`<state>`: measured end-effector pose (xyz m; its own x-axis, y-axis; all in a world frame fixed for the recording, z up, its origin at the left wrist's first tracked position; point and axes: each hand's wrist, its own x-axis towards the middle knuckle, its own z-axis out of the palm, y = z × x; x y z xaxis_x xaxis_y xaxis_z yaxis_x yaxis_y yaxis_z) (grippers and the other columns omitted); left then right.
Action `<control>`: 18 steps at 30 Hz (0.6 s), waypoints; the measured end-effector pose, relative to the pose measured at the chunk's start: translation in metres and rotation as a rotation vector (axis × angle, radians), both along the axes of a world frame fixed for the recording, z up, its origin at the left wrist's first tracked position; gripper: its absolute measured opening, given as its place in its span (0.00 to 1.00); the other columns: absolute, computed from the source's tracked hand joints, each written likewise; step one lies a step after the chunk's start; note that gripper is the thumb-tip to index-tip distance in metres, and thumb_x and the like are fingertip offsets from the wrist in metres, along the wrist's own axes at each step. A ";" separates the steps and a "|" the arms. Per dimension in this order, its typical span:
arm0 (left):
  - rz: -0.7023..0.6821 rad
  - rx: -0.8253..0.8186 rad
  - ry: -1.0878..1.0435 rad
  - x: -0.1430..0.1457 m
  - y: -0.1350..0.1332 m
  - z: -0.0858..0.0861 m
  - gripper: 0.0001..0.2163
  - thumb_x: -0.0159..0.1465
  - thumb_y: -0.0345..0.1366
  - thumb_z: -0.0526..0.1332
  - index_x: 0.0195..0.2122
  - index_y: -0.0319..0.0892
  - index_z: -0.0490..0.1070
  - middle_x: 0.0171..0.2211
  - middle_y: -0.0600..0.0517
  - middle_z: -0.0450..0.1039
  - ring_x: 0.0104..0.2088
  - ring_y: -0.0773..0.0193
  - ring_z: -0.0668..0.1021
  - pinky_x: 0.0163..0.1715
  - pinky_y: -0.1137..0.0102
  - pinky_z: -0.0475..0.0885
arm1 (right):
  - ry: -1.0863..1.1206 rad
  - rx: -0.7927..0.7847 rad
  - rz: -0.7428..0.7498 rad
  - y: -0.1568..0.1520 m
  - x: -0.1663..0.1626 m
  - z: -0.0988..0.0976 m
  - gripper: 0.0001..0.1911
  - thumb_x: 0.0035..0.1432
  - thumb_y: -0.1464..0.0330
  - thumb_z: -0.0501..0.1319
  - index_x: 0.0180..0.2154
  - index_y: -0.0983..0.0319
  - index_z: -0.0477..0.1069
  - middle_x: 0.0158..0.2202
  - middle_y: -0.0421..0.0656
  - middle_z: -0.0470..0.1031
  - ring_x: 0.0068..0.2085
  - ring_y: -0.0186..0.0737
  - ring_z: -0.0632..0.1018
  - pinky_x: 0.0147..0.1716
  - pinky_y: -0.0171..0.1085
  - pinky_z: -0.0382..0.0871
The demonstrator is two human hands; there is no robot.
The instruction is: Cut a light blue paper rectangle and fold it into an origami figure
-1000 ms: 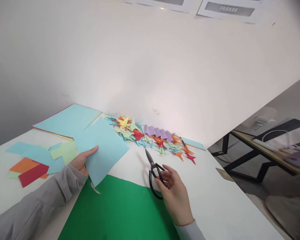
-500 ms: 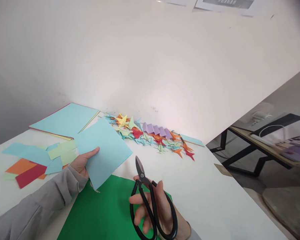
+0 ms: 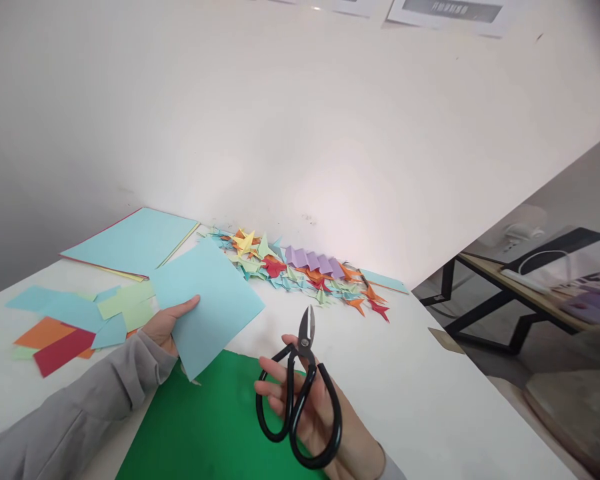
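My left hand (image 3: 167, 325) pinches the near left edge of a light blue paper square (image 3: 207, 303), holding it just above the white table (image 3: 430, 400). My right hand (image 3: 310, 413) is lifted over a large green sheet (image 3: 205, 427) and grips black scissors (image 3: 300, 393) by their loop handles. The blades are closed and point up and away from me. The scissors sit to the right of the blue square, not touching it.
A row of small folded paper figures (image 3: 305, 270) in several colours lies along the wall, with a purple pleated strip among them. A stack of coloured sheets (image 3: 130, 240) rests at the back left. Paper offcuts (image 3: 70, 320) lie at the left. Another table (image 3: 530, 293) stands right.
My right hand picked the scissors up off the table and brought them toward me over the green sheet, then turned the blades upright. My left hand kept the blue square nearly still.
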<state>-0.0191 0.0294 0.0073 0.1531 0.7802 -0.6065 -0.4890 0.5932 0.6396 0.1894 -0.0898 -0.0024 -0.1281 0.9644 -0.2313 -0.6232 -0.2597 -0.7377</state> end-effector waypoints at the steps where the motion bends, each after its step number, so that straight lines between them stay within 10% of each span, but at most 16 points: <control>1: -0.002 -0.002 -0.002 0.000 0.000 0.001 0.11 0.56 0.28 0.62 0.41 0.37 0.69 0.20 0.49 0.76 0.20 0.58 0.78 0.22 0.67 0.76 | -0.010 0.005 -0.035 0.001 -0.001 -0.001 0.37 0.41 0.55 0.69 0.52 0.53 0.59 0.41 0.46 0.77 0.36 0.39 0.78 0.35 0.35 0.69; 7: -0.021 -0.029 0.014 0.000 -0.001 0.003 0.12 0.58 0.30 0.60 0.43 0.35 0.68 0.19 0.48 0.75 0.19 0.59 0.77 0.21 0.67 0.76 | 0.084 0.081 -0.078 0.014 0.005 -0.014 0.22 0.54 0.52 0.57 0.47 0.56 0.64 0.23 0.38 0.74 0.14 0.24 0.62 0.12 0.24 0.51; 12: -0.037 -0.025 0.015 0.000 -0.001 0.002 0.11 0.57 0.30 0.61 0.42 0.36 0.69 0.20 0.48 0.76 0.20 0.58 0.78 0.22 0.67 0.76 | 0.044 0.039 0.120 0.014 0.007 -0.010 0.34 0.48 0.39 0.48 0.45 0.58 0.60 0.26 0.44 0.76 0.22 0.39 0.75 0.21 0.36 0.68; 18: -0.050 -0.034 0.023 0.001 -0.003 0.004 0.12 0.58 0.30 0.60 0.44 0.37 0.68 0.20 0.49 0.76 0.20 0.58 0.78 0.22 0.66 0.76 | 0.061 0.099 0.211 0.007 0.005 -0.004 0.31 0.53 0.42 0.44 0.45 0.58 0.61 0.20 0.40 0.71 0.17 0.33 0.69 0.16 0.32 0.66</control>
